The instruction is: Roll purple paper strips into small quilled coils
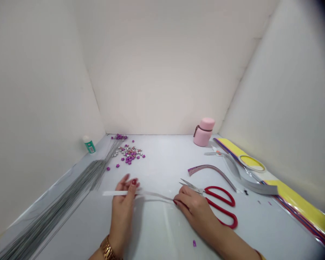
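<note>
A thin whitish-silver paper strip (156, 195) stretches between my two hands above the white table. It runs across the palm of my left hand (126, 195), under the thumb, and its pale end sticks out to the left. My left fingers are slightly blurred. The strip's other end is pinched between the fingertips of my right hand (188, 202), which rests low on the table. Red-handled scissors (219, 198) lie beside and partly behind that hand, blades pointing left. Beyond them is a curved purplish strip (211, 168). One small purple piece (194, 243) lies nearer to me.
Small purple and silver folded stars (130, 153) are heaped at the back left. A bundle of grey wires (78, 193) and a green-white glue stick (89, 144) lie left. At right are a pink flask (204, 132), grey ribbon (257, 187), a tape roll (251, 163) and yellow sheets (300, 206).
</note>
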`<state>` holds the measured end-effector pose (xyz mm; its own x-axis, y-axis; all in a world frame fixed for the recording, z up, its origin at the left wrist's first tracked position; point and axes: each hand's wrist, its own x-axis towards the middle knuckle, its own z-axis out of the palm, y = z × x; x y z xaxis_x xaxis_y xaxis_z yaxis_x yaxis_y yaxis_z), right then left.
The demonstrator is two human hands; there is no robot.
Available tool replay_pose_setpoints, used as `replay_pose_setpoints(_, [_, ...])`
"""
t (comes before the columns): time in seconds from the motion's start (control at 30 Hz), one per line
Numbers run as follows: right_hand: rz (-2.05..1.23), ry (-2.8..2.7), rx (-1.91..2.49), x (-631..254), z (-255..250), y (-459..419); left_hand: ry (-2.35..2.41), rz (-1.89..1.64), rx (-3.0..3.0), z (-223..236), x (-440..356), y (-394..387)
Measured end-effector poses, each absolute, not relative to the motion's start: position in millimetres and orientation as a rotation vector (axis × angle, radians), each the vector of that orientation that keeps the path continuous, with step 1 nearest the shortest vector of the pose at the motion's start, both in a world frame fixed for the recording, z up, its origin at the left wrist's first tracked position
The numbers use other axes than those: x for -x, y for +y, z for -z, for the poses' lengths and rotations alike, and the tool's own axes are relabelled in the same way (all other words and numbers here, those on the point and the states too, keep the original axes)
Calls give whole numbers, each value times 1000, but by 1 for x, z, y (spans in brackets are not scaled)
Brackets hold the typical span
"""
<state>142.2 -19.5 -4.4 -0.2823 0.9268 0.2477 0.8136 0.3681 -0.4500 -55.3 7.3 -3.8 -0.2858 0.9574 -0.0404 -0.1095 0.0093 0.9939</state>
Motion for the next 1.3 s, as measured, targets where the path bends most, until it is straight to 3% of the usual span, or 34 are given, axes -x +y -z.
replay_pose_setpoints(0.13, [-251, -2231, 1477, -146, 8, -17, 1655, -1723, -1209, -2, 57, 3])
replay_pose_setpoints(0.27, [-120, -2240, 1500, -145, 7, -18, 1635, -1909, -2065, 1, 55, -11])
replay_pose_setpoints(0.37, [27, -2306, 1432, -145, 7, -20, 1423, -1482, -2685, 8, 52, -14])
replay_pose_setpoints(0.47, [177, -2386, 1330, -144, 8, -23, 1365, -1030, -2852, 11, 48, -9])
replay_pose_setpoints(0.67, [269, -2375, 1294, -140, 5, -24, 1405, -782, -2825, -2, 48, -7])
replay_pose_setpoints(0.83, [-190, -2015, 1341, -128, 0, -26, 1395, -814, -2716, -3, 50, -11])
replay_pose_setpoints(1.03, [-1395, -1206, 1234, -109, -1, -29, 1241, -1090, -2129, 5, 44, -15])
replay_pose_setpoints(1.3, [-1621, -827, 1041, -106, 5, -29, 1038, -965, -1557, 5, 35, -21])
